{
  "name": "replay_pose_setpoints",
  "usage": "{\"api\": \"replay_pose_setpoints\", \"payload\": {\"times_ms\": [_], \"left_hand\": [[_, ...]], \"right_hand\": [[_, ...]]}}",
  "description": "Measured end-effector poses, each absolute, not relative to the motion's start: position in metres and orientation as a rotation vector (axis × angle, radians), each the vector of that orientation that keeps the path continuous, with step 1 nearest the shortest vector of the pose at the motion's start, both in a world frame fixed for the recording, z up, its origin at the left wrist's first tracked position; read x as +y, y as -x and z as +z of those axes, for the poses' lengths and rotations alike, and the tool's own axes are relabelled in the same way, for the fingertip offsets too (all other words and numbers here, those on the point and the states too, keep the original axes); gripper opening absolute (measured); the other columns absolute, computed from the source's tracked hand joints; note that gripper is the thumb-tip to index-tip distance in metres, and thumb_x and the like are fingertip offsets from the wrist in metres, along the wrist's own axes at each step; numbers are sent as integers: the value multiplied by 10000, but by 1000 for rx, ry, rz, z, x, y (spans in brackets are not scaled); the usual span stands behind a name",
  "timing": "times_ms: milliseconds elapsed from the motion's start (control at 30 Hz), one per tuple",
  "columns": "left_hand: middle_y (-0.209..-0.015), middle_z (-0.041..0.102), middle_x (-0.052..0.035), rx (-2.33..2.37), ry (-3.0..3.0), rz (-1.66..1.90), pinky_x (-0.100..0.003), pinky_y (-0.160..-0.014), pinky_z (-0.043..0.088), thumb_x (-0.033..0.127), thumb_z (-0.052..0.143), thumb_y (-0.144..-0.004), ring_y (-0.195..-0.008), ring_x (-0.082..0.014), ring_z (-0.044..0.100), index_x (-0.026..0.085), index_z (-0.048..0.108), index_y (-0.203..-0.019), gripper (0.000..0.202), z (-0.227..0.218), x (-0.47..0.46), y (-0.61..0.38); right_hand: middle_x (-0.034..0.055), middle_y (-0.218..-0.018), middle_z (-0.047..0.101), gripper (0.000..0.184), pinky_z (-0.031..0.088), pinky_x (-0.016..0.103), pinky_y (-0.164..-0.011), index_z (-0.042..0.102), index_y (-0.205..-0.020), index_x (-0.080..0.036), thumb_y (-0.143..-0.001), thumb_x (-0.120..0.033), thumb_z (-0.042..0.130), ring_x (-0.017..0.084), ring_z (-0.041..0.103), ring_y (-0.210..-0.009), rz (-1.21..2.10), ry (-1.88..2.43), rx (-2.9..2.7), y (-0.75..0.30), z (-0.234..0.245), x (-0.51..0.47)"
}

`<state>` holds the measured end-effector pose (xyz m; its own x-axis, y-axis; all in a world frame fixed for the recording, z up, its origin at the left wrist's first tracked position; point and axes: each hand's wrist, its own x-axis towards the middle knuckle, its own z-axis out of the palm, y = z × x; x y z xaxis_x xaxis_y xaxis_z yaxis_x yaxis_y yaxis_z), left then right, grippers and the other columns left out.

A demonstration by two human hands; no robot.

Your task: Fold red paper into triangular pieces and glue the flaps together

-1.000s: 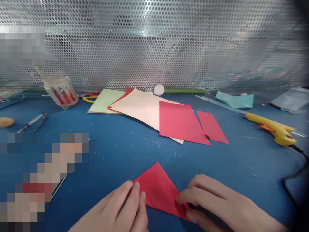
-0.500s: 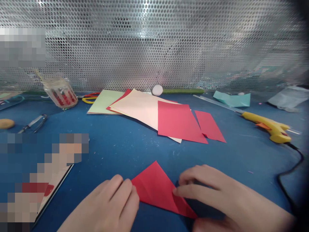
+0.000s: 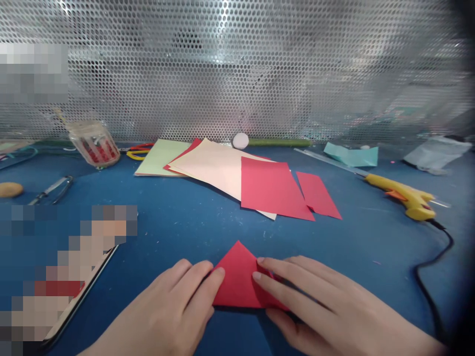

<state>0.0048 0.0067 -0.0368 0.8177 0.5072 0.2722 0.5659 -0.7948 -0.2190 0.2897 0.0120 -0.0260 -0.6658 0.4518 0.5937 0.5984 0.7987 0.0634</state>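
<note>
A piece of red paper (image 3: 237, 284), folded into a triangle with its point facing away from me, lies on the blue table between my hands. My left hand (image 3: 174, 301) grips its left corner, fingers bent and pressed together. Over the right corner, my right hand (image 3: 315, 301) has its fingertips on the paper's sloping edge and its thumb at the front edge, pinching it. Both lower corners are partly hidden under my fingers.
Beyond lie a red sheet (image 3: 272, 188), a red strip (image 3: 319, 195), cream paper (image 3: 218, 165) and green paper (image 3: 159, 155). A yellow glue gun (image 3: 404, 198) with a black cord is at right. A jar (image 3: 94, 143) stands at back left. A screen device (image 3: 92, 277), partly blurred, lies left.
Both hands have shifted on the paper; the right one moved left and onto its right side. The triangle has turned so its front edge lies nearly level. The view shifted slightly.
</note>
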Motion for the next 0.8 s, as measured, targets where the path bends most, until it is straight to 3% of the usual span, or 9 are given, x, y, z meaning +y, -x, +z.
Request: {"api": "replay_pose_setpoints", "payload": {"times_ms": [100,200,267,300,333,433,567,700,800], "left_hand": [[-1305,724,-31,-825,2697,-444,-288,-1079,485,53,269,-1055,-1115,-181,701,201,701,-1227,488,-35,5,-7],[-1091,773,-1,-900,2636,-847,-239,-1084,467,80,270,-1085,-998,-141,722,208,687,-1172,445,-25,9,-14],[-953,750,59,-1046,2819,-953,-156,-938,522,138,302,-1108,-859,-92,719,268,664,-1086,385,-12,13,-18],[-857,712,89,-1190,2938,-973,-94,-760,533,188,351,-1110,-736,-66,690,289,649,-997,334,-5,16,-20],[-756,664,106,-1316,2982,-999,-86,-622,516,237,398,-1102,-620,-61,644,288,623,-889,314,2,18,-21],[-608,589,125,-1502,2956,-1051,-93,-470,458,342,476,-1083,-479,-59,557,268,563,-750,351,13,21,-20],[-609,642,120,-1582,2949,-999,-98,-522,509,339,369,-1103,-521,-68,634,274,584,-736,431,6,20,-16],[-756,734,55,-1456,2880,-781,-154,-465,507,280,331,-1074,-604,-116,702,268,625,-780,416,-1,22,-15],[-803,739,26,-1329,2832,-702,-212,-561,573,218,352,-1035,-664,-152,728,264,680,-858,376,-2,27,-15]], "right_hand": [[84,-937,823,273,668,301,-788,734,-1074,-135,-1024,-83,471,191,788,-795,-347,758,-2391,-292,-23,10],[42,-944,816,258,644,286,-851,694,-1166,-218,-1090,-175,452,171,776,-826,-220,854,-2313,-301,-22,4],[17,-889,795,216,638,273,-770,699,-1131,-278,-1095,-246,489,172,763,-770,-96,954,-2211,-306,-20,-1],[7,-851,780,200,630,260,-711,713,-1081,-297,-1089,-281,514,170,752,-725,-22,1005,-2170,-308,-19,-2],[-3,-811,766,209,616,242,-653,726,-1014,-309,-1085,-319,530,162,737,-674,58,1054,-2140,-308,-18,-2],[-34,-622,689,351,564,192,-521,722,-807,-290,-1078,-408,532,128,651,-496,322,1192,-2104,-305,-12,3],[-38,-604,706,331,553,165,-492,733,-815,-250,-1039,-250,491,119,665,-483,571,1292,-2136,-297,-11,16],[14,-905,806,365,622,197,-733,754,-1057,-238,-1004,-103,419,136,780,-800,412,1168,-2263,-295,-19,21],[23,-816,743,351,619,221,-659,750,-1076,-242,-1033,-134,419,152,749,-744,283,1160,-2335,-296,-24,21]]}}
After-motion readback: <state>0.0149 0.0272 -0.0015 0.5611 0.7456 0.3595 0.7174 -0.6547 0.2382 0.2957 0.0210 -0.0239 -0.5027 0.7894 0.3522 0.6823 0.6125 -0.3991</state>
